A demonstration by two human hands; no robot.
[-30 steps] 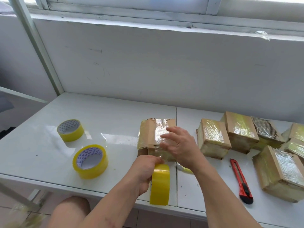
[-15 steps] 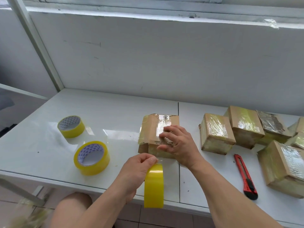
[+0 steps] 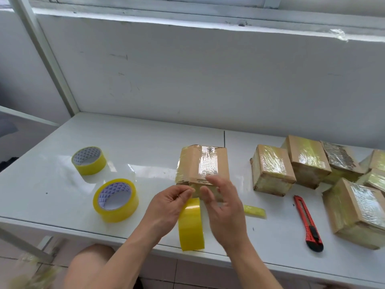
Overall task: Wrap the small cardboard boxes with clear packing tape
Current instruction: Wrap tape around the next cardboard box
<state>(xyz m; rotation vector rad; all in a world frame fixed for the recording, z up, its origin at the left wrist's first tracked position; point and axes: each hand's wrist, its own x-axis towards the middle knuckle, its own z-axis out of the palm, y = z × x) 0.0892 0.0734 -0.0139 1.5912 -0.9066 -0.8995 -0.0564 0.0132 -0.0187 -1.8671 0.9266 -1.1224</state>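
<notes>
While the white surface (image 3: 145, 147) fills the lower frame, we see the cardboard box (image 3: 203, 165) at centre, our right hand (image 3: 224, 207) spread just before it, and our left hand (image 3: 168, 207) pinching the upright yellow tape roll (image 3: 191, 226) below the box.

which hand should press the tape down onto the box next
Probably the right hand. Its fingers are free and spread right at the near face of the box, where the tape meets it. The left hand is busy pinching the roll, which hangs past the table edge.
</notes>
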